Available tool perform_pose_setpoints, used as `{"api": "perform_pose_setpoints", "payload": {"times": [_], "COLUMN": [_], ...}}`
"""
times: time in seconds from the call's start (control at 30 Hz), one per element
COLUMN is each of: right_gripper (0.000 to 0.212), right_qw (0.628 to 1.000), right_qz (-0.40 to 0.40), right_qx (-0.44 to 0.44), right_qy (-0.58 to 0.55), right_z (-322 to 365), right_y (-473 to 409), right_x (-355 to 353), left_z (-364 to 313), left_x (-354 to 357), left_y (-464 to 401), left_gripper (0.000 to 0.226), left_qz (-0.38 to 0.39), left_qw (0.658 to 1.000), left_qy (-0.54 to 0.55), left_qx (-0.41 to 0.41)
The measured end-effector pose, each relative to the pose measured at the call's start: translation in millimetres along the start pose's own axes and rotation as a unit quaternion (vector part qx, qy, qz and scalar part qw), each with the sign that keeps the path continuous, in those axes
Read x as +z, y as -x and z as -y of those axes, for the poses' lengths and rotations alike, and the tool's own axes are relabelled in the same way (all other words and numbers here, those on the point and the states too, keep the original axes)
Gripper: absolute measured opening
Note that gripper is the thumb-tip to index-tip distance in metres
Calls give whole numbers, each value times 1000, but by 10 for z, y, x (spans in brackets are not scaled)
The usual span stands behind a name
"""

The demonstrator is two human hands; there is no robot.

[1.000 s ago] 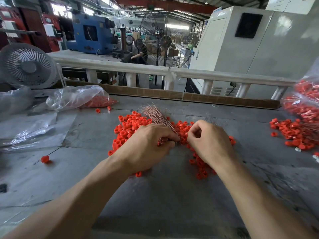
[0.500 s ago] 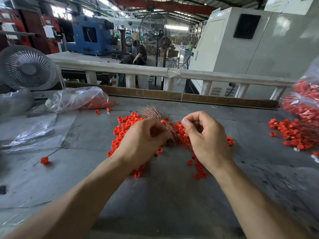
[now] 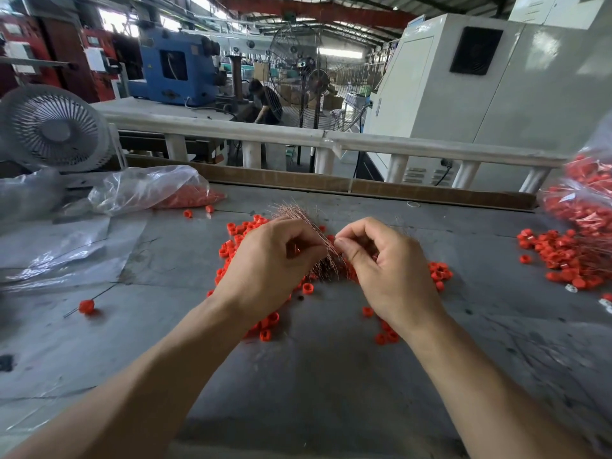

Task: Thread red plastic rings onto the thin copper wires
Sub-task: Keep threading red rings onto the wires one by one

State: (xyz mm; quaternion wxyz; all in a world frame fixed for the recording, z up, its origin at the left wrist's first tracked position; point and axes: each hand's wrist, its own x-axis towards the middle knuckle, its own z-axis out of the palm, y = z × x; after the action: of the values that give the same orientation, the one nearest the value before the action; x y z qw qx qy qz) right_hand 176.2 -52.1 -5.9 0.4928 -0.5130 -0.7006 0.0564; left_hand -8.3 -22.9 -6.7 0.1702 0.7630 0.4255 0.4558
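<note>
Head view: left hand (image 3: 271,263) grips the copper wire bundle (image 3: 326,256); right hand (image 3: 387,263) pinches one strand above red rings (image 3: 236,238) on the counter (image 3: 314,376).

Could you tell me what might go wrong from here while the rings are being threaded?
The left hand holds a fanned wire bundle; strands may slip or snag. The right hand pinches a wire beside it and could pull several. Loose rings under both hands might be knocked away.
</note>
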Motion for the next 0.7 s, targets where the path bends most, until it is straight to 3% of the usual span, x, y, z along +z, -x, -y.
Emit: {"api": "perform_pose_setpoints", "payload": {"times": [0.13,0.2,0.3,0.43,0.53,0.7], "right_gripper": [12,9,6,15,15,11], "right_qw": [983,979,986,995,998,999], "right_qz": [-129,-143,-84,-6,26,32], "right_qx": [-78,-109,-123,-78,-52,2], "right_qy": [106,98,75,54,19,-28], "right_z": [55,90,130,142,103,37], "right_y": [-54,-40,3,24,33,24], "right_x": [-58,-59,18,122,163,179], "left_z": [19,6,-30,-88,-83,-39], "left_x": [-9,-32,-30,-10,-14,4], "left_y": [-15,-23,-37,-22,-9,-12], "left_gripper": [13,8,10,18,29,24], "left_qz": [-18,-14,-8,11,27,42], "left_qw": [988,962,914,870,862,867], "left_qy": [104,204,329,420,432,421], "left_qx": [-108,-180,-236,-258,-264,-263]}}
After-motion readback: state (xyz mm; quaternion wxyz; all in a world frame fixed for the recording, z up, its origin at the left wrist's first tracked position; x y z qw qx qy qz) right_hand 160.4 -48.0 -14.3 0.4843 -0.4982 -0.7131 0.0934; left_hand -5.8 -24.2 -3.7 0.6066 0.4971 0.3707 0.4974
